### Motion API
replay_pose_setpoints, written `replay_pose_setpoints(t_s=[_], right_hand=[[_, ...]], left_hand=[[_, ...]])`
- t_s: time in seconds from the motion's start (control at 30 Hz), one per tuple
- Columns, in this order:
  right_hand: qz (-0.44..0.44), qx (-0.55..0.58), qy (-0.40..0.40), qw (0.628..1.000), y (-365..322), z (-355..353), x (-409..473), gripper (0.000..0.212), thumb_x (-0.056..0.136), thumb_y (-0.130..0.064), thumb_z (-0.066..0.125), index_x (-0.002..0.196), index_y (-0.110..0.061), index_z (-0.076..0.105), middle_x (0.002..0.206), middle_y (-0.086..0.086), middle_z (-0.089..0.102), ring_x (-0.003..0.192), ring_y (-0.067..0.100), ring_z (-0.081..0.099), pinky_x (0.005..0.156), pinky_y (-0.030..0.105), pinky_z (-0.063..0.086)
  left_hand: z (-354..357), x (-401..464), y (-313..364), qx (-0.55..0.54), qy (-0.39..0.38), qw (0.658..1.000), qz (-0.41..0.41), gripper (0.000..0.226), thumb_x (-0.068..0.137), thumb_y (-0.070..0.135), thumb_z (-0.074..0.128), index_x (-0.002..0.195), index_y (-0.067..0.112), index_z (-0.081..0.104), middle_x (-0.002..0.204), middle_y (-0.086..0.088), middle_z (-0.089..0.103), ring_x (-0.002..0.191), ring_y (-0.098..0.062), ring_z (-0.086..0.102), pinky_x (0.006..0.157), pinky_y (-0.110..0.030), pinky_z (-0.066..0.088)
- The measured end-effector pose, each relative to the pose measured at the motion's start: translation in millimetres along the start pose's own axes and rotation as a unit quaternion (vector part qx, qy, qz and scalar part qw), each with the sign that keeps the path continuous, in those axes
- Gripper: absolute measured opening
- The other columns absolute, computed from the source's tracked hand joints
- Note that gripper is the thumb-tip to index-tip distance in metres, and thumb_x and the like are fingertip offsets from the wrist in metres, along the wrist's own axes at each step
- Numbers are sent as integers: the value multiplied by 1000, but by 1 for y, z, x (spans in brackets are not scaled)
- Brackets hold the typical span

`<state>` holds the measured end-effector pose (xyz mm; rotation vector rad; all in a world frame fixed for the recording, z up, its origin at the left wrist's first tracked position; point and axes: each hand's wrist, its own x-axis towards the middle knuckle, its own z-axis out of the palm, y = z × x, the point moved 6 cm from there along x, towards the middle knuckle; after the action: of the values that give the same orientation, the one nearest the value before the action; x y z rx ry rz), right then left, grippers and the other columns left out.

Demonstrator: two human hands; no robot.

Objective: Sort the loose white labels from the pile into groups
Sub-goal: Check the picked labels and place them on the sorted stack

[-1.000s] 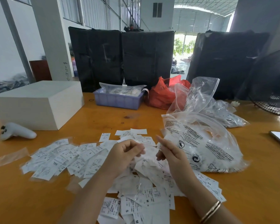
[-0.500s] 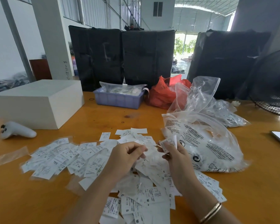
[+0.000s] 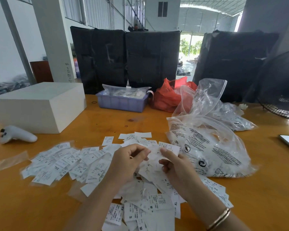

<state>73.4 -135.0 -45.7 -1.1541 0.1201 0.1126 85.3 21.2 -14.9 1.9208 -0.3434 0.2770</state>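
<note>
A: Orange bench [image 3: 93, 124], label pile [image 3: 140, 197] spread across its near middle.
B: Hands?
A: Left hand [image 3: 128, 162] and right hand [image 3: 177, 169] both pinch one white label [image 3: 157, 155] over it.

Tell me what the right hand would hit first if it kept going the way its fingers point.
The right hand points left, so it would likely first meet the label it pinches, then the left hand. Depth is unclear.
</note>
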Motion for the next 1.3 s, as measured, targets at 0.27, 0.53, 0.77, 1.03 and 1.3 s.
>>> replay_pose_setpoints(t_s=[0.27, 0.53, 0.77, 1.03, 1.3], right_hand=[[-17, -3, -19, 1000, -3, -1, 1, 41, 57, -31, 82, 90, -10, 68, 71, 0, 65, 65, 12, 57, 56, 23, 46], [-21, -38, -19, 999, -2, -3, 2, 44, 57, -35, 83, 90, -10, 68, 72, 5, 64, 63, 15, 55, 56, 23, 48], [-45, 0, -44, 998, -5, 2, 1, 34, 61, -31, 80, 88, -13, 71, 81, 7, 71, 65, 18, 64, 53, 23, 49], [-45, -7, -17, 999, -5, 0, 0, 39, 62, -31, 78, 94, -10, 68, 77, 6, 69, 62, 19, 64, 50, 22, 48], [-55, 5, -24, 998, -8, 3, -2, 26, 64, -30, 77, 85, -15, 71, 75, 5, 69, 60, 16, 62, 51, 23, 49]], left_hand=[[-3, 0, 1, -17, 18, 1000, -3, 11, 83, 43, 61, 83, 35, 69, 74, 15, 72, 69, -21, 65, 67, -30, 55], [-2, 0, 3, -47, 7, 999, -5, 14, 81, 44, 61, 83, 32, 70, 74, 12, 72, 71, -5, 67, 67, -18, 54], [7, -1, 1, -63, -53, 996, -26, 11, 85, 23, 68, 89, 32, 68, 76, 12, 73, 76, 1, 67, 65, -7, 46], [1, -2, 1, -72, -20, 996, -39, 17, 82, 18, 71, 92, 32, 70, 75, 18, 67, 77, 3, 62, 67, -7, 47], [2, -3, 7, -53, -17, 998, -16, 19, 81, 16, 72, 92, 31, 68, 74, 24, 65, 73, 6, 60, 68, -6, 47]])
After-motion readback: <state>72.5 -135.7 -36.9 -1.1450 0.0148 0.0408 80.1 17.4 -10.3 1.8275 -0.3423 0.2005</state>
